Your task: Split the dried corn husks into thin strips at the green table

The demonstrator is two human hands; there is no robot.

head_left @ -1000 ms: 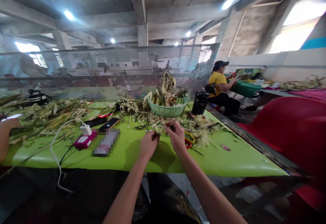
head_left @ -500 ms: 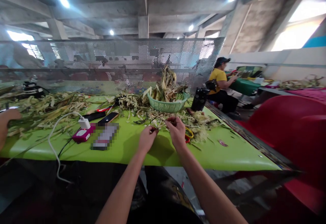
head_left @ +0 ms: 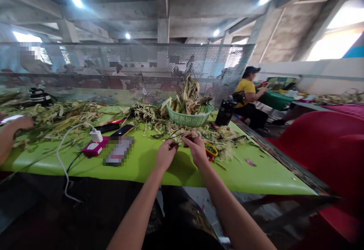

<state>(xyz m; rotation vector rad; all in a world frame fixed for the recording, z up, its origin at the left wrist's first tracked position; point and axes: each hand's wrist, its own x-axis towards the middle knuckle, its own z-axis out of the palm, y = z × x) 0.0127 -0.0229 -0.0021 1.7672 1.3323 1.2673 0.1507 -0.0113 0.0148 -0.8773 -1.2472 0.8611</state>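
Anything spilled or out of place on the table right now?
Husk scraps lie strewn over the green table around the basket, partly burying the yellow-handled scissors by the right hand, which pinches a thin strip with the left hand. A white charger cable droops over the front edge. Nothing looks damaged.

I see a green desk [head_left: 256, 174] strewn with husks [head_left: 57, 117]. On it sit 1 basket [head_left: 189, 119], 1 phone [head_left: 122, 130], a pink charger [head_left: 92, 149] and a white cable [head_left: 58, 155].

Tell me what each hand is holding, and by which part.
The left hand and right hand each pinch an end of one thin dried leaf strip between the fingertips, above the green table. The exact grip is too small to tell.
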